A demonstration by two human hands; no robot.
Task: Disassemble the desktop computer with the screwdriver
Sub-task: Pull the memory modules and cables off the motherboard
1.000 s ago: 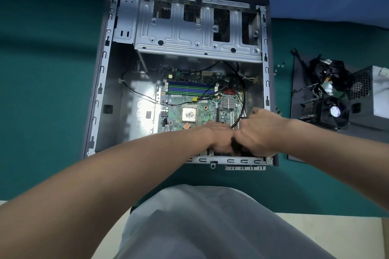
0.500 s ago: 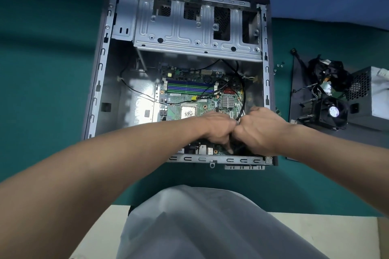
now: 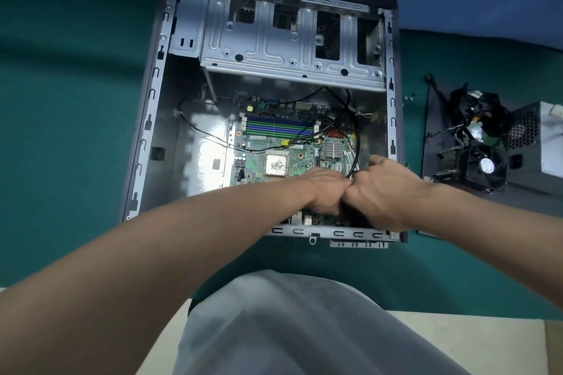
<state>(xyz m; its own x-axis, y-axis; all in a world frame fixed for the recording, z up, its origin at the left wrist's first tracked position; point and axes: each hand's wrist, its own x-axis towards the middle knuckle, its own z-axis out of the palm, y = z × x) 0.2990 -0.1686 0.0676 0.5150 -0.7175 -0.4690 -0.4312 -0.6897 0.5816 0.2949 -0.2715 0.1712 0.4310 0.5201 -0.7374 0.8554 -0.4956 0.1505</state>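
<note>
The desktop computer case [image 3: 189, 167] lies open on its side, green motherboard [image 3: 292, 158] exposed inside.

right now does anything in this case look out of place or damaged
No damage shows. Loose black cables drape across the motherboard, the processor sits bare with patchy paste, and small screws lie loose on the green mat beside the case.

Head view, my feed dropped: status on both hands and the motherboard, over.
Left hand and right hand knuckle to knuckle, grasp hidden. Green motherboard seated in grey metal case. Black cables cross it.
</note>
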